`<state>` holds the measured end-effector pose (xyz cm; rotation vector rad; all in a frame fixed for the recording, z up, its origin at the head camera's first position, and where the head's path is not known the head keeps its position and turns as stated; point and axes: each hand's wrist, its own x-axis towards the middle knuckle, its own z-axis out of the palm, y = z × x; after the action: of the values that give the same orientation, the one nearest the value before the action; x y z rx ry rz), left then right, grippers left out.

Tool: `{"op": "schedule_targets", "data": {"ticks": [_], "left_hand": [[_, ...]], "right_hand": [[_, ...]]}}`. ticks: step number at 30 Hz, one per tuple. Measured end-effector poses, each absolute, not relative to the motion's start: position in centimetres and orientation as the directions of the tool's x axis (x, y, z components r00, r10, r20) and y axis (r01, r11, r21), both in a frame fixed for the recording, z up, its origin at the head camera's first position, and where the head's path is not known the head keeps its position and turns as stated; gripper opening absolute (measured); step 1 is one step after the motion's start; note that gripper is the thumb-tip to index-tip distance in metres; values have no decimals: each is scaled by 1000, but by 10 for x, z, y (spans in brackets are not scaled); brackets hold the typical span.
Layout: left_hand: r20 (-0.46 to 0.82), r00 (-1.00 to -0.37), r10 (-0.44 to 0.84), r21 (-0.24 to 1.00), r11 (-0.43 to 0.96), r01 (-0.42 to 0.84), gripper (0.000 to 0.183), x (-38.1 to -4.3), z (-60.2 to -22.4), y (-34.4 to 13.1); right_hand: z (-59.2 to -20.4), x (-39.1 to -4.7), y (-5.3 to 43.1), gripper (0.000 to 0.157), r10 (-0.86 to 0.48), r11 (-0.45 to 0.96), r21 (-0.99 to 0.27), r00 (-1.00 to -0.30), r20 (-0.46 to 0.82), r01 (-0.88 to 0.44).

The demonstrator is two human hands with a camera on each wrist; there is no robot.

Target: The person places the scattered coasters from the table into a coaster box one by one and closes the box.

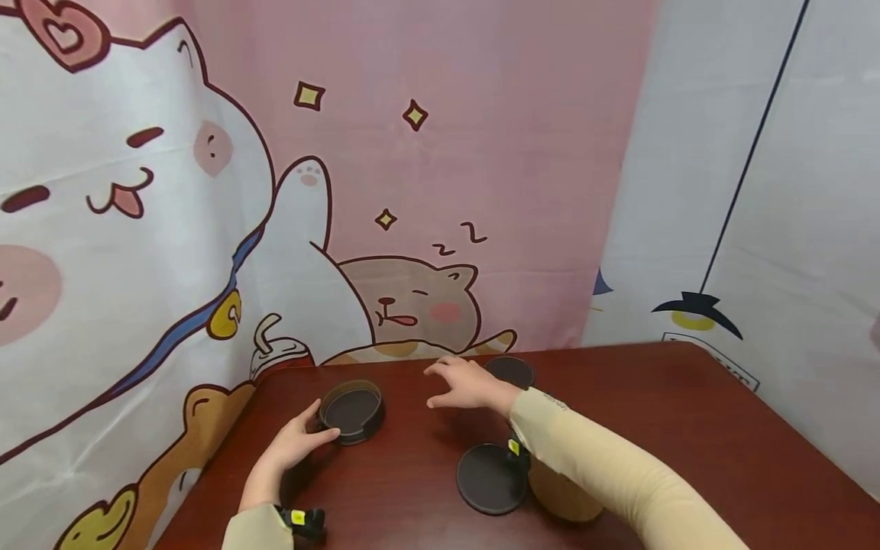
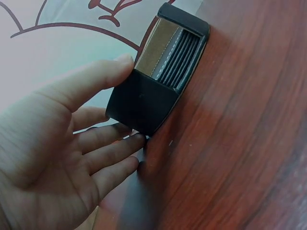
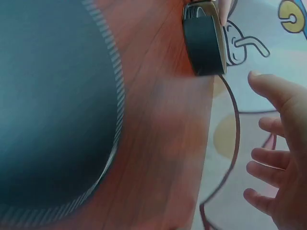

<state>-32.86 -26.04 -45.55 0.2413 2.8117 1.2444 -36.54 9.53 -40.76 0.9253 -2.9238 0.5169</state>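
A round black coaster holder (image 1: 380,422) with a brown inner wall stands on the left of the table, a stack of several dark coasters (image 2: 178,60) visible through its slot. My left hand (image 1: 297,443) grips its near left side, thumb (image 2: 103,79) at the rim and fingers against the outer wall. To the right of the holder my right hand (image 1: 467,383) hovers with fingers spread, nothing in it. Behind its wrist lies a black round coaster (image 1: 512,370). Another black coaster (image 1: 490,480) lies nearer, beside a brown disc (image 1: 567,498) partly hidden by my right forearm.
The reddish-brown wooden table (image 1: 687,428) spreads out under everything. Along its back and left hangs a cartoon-printed curtain (image 1: 536,153), close to the table edge. A black wrist camera (image 1: 311,522) sits on my left wrist.
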Motion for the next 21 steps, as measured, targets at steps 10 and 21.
{"op": "schedule_targets", "data": {"ticks": [10, 21], "left_hand": [[-14, -989, 149, 754, 651, 88, 91, -326, -455, -268], [-10, -985, 171, 750, 653, 105, 92, -330, -460, -263]], "right_hand": [[-432, -337, 180, 64, -551, 731, -417, -828, 107, -540], [-456, -321, 244, 79, -494, 793, -375, -867, 67, -480]]}}
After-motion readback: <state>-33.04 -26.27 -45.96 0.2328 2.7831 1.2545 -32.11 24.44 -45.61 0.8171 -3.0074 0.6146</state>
